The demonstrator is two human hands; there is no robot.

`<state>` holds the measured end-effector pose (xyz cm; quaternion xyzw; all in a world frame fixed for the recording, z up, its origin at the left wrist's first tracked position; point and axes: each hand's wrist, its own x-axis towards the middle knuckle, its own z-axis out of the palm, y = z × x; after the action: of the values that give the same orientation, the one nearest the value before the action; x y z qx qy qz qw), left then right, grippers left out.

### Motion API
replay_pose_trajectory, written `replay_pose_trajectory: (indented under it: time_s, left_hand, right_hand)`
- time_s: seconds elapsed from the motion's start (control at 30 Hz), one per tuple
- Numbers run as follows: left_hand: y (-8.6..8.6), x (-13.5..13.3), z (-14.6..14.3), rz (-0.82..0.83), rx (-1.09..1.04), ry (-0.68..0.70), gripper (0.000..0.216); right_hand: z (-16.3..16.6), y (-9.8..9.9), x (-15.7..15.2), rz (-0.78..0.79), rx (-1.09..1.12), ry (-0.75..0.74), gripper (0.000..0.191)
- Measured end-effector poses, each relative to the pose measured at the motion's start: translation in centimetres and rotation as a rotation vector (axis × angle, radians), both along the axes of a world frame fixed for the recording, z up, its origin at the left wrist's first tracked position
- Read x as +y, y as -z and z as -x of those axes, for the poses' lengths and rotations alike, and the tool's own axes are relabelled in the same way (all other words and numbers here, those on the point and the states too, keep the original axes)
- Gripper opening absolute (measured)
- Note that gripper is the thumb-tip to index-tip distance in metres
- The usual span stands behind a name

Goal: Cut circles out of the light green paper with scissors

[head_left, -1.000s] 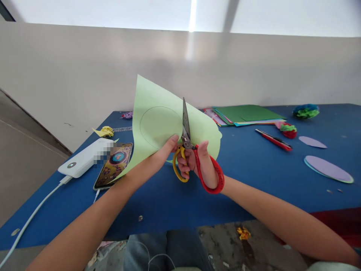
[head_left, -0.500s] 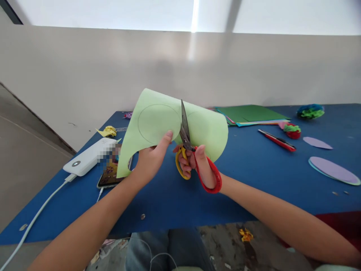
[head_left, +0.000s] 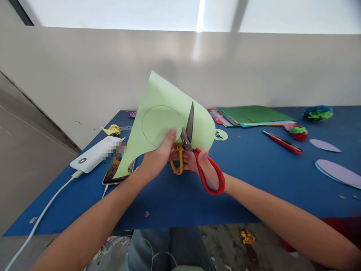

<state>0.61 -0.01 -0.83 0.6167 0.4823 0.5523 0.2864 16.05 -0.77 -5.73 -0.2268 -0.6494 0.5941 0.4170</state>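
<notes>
While a white power bank (head_left: 94, 155) and a phone (head_left: 113, 177), partly covered, lie at our left, a red cutter (head_left: 282, 142) rests near stacked paper (head_left: 255, 114) at right. Above the blue table (head_left: 242, 201), our left hand (head_left: 157, 160) pinches a curled pale green sheet (head_left: 166, 113) bearing a drawn circle; our right hand (head_left: 209, 171) grips scissors (head_left: 187, 143), blades parted. Since half a second ago, the sheet's upper corner has risen and the longer blade tilts rightward.

Holding pale green paper (head_left: 162, 118) in the left grip (head_left: 156, 160), red-and-yellow scissors (head_left: 187, 144) in the right grip (head_left: 208, 169), above a blue counter (head_left: 239, 165).
</notes>
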Motion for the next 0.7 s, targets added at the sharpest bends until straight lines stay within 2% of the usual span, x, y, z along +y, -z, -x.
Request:
replay_pose_trajectory:
  time_s: [0.13,0.3,0.47,0.7]
  left_hand:
    - [0.2,0.1,0.0,-0.023,-0.008,0.06,0.033]
    - [-0.1,0.1,0.0,-0.046,0.061,0.03,0.029]
    - [0.0,0.0,-0.1,-0.036,0.074,0.053,0.035]
    - [-0.1,-0.2,-0.4,-0.045,0.148,0.023,0.037]
  right_hand:
    - [-0.2,0.6,1.0,-0.008,-0.02,-0.038,0.092]
    - [0.0,0.3,0.8,0.004,0.015,-0.025,0.092]
    - [0.1,-0.4,0.3,0.03,0.022,-0.04,0.092]
    - [-0.1,-0.1,0.7,0.037,-0.04,-0.009,0.099]
